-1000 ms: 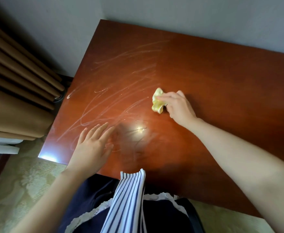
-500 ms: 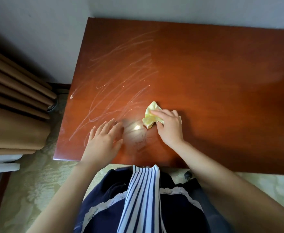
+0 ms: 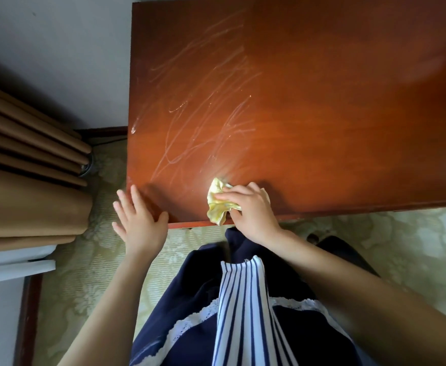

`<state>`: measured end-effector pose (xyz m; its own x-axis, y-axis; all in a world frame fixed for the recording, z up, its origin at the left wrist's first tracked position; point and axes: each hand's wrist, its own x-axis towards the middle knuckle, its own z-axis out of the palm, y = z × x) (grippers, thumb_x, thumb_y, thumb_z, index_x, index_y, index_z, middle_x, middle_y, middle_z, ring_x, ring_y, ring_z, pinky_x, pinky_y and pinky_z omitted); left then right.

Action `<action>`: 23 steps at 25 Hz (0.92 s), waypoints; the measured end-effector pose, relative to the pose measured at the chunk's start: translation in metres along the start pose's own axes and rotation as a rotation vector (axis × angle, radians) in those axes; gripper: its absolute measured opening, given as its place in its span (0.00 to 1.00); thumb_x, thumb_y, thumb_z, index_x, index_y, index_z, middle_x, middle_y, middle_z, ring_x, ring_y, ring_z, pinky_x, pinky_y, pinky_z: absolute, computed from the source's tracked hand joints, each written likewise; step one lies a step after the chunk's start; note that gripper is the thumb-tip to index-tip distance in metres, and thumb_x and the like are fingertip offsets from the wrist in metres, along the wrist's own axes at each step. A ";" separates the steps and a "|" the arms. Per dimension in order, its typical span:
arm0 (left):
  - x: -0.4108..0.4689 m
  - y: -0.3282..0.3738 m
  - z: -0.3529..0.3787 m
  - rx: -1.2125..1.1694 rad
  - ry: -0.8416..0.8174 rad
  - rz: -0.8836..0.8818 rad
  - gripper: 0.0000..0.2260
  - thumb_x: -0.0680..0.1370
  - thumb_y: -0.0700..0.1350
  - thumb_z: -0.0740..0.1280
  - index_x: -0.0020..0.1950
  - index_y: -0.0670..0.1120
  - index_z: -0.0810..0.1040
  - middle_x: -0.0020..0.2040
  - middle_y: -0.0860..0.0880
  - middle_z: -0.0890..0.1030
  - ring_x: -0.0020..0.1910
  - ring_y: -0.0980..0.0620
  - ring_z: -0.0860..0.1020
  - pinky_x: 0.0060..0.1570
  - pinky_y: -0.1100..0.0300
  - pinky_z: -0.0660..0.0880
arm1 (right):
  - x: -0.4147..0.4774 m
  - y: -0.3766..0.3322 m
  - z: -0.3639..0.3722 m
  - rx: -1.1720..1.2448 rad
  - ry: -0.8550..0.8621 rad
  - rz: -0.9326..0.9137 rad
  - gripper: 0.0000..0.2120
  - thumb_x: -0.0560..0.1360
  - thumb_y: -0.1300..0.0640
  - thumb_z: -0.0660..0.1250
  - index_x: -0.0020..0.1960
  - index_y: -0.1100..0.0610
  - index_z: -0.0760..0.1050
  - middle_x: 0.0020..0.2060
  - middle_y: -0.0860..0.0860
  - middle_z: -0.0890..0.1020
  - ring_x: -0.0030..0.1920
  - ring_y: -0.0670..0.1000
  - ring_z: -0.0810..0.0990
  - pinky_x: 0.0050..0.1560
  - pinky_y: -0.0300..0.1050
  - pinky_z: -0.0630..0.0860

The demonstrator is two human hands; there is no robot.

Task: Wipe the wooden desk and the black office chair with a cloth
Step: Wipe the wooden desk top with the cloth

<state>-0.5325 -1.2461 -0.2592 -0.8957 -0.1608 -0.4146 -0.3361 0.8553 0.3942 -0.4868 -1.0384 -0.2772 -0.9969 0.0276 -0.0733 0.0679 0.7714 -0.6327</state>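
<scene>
The reddish wooden desk [image 3: 322,101] fills the upper right, its left half streaked with pale wipe marks. A crumpled yellow cloth [image 3: 217,204] lies at the desk's front edge and hangs slightly over it. My right hand [image 3: 251,212] holds the cloth, fingers curled over it and pressing it on the wood. My left hand [image 3: 137,220] is spread flat at the desk's front left corner, its thumb against the front edge. The black office chair is not in view.
Brown curtain folds [image 3: 26,180] hang at the left over a white ledge. A grey wall stands behind and left of the desk. Pale patterned carpet [image 3: 414,239] covers the floor below the desk's front edge. My dark dress and striped apron fill the bottom centre.
My right hand has dragged the cloth from the desk's middle back to its front edge. My left hand slid back and left to the front left corner.
</scene>
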 end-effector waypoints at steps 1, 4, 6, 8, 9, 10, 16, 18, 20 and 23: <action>0.001 -0.009 -0.002 -0.071 0.001 -0.085 0.36 0.77 0.42 0.63 0.78 0.47 0.45 0.78 0.46 0.42 0.77 0.45 0.42 0.72 0.40 0.42 | -0.005 -0.006 0.006 0.001 0.003 0.001 0.23 0.68 0.70 0.67 0.57 0.50 0.81 0.53 0.47 0.82 0.46 0.48 0.65 0.43 0.36 0.53; 0.008 -0.029 -0.006 -0.349 -0.086 -0.156 0.28 0.75 0.37 0.57 0.75 0.45 0.56 0.74 0.42 0.62 0.71 0.42 0.61 0.69 0.41 0.57 | -0.017 -0.026 0.023 0.015 -0.001 0.016 0.24 0.68 0.72 0.66 0.58 0.50 0.80 0.54 0.48 0.81 0.46 0.48 0.66 0.43 0.37 0.53; 0.009 -0.038 -0.011 -0.467 -0.153 -0.119 0.26 0.75 0.35 0.55 0.72 0.47 0.62 0.65 0.44 0.73 0.57 0.46 0.71 0.56 0.53 0.68 | -0.019 -0.041 0.032 0.015 -0.029 0.010 0.25 0.69 0.72 0.65 0.59 0.51 0.80 0.55 0.48 0.81 0.47 0.51 0.69 0.45 0.38 0.54; 0.011 -0.045 -0.018 -0.519 -0.195 -0.125 0.29 0.74 0.33 0.55 0.74 0.50 0.62 0.62 0.50 0.74 0.52 0.51 0.73 0.48 0.59 0.68 | -0.014 -0.056 0.041 0.001 -0.069 -0.010 0.24 0.70 0.72 0.64 0.60 0.51 0.79 0.57 0.48 0.80 0.50 0.53 0.71 0.47 0.40 0.58; 0.013 -0.048 -0.020 -0.545 -0.222 -0.125 0.31 0.74 0.31 0.54 0.75 0.51 0.62 0.64 0.51 0.74 0.54 0.52 0.74 0.49 0.60 0.70 | -0.010 -0.063 0.044 -0.008 -0.083 -0.018 0.24 0.71 0.72 0.64 0.61 0.51 0.79 0.58 0.48 0.80 0.51 0.53 0.71 0.48 0.40 0.60; 0.015 -0.052 -0.020 -0.565 -0.247 -0.113 0.32 0.73 0.29 0.53 0.75 0.51 0.62 0.65 0.51 0.74 0.57 0.51 0.74 0.53 0.60 0.71 | -0.004 -0.069 0.048 -0.023 -0.093 -0.026 0.24 0.72 0.72 0.63 0.62 0.50 0.78 0.60 0.48 0.79 0.52 0.54 0.71 0.48 0.40 0.61; 0.016 -0.070 -0.026 -0.507 -0.351 -0.030 0.31 0.75 0.29 0.51 0.73 0.54 0.64 0.56 0.55 0.78 0.56 0.58 0.74 0.49 0.66 0.68 | 0.031 -0.126 0.093 -0.068 -0.180 -0.075 0.24 0.75 0.70 0.59 0.64 0.48 0.76 0.64 0.46 0.76 0.53 0.52 0.68 0.50 0.40 0.65; 0.018 -0.077 -0.032 -0.504 -0.395 -0.036 0.29 0.74 0.29 0.53 0.70 0.54 0.69 0.51 0.59 0.77 0.53 0.60 0.74 0.47 0.66 0.67 | 0.036 -0.139 0.102 -0.081 -0.183 -0.089 0.23 0.74 0.70 0.59 0.61 0.48 0.78 0.63 0.47 0.77 0.52 0.52 0.67 0.49 0.43 0.67; 0.021 -0.082 -0.036 -0.505 -0.432 -0.046 0.25 0.76 0.32 0.57 0.66 0.55 0.72 0.51 0.61 0.77 0.56 0.57 0.72 0.53 0.62 0.64 | 0.038 -0.134 0.100 -0.086 -0.222 -0.141 0.24 0.74 0.70 0.60 0.62 0.48 0.77 0.63 0.47 0.76 0.52 0.52 0.68 0.50 0.44 0.69; 0.023 -0.082 -0.036 -0.534 -0.383 -0.079 0.16 0.78 0.39 0.60 0.55 0.60 0.77 0.49 0.63 0.78 0.51 0.62 0.73 0.54 0.61 0.63 | 0.029 -0.111 0.085 -0.067 -0.197 -0.183 0.26 0.73 0.71 0.61 0.65 0.48 0.75 0.65 0.48 0.75 0.52 0.53 0.70 0.51 0.48 0.71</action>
<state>-0.5359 -1.3375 -0.2712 -0.7287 0.0576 -0.6824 -0.5832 0.4702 0.6624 -0.5202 -1.1776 -0.2749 -0.9651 -0.2352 -0.1150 -0.1221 0.7929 -0.5969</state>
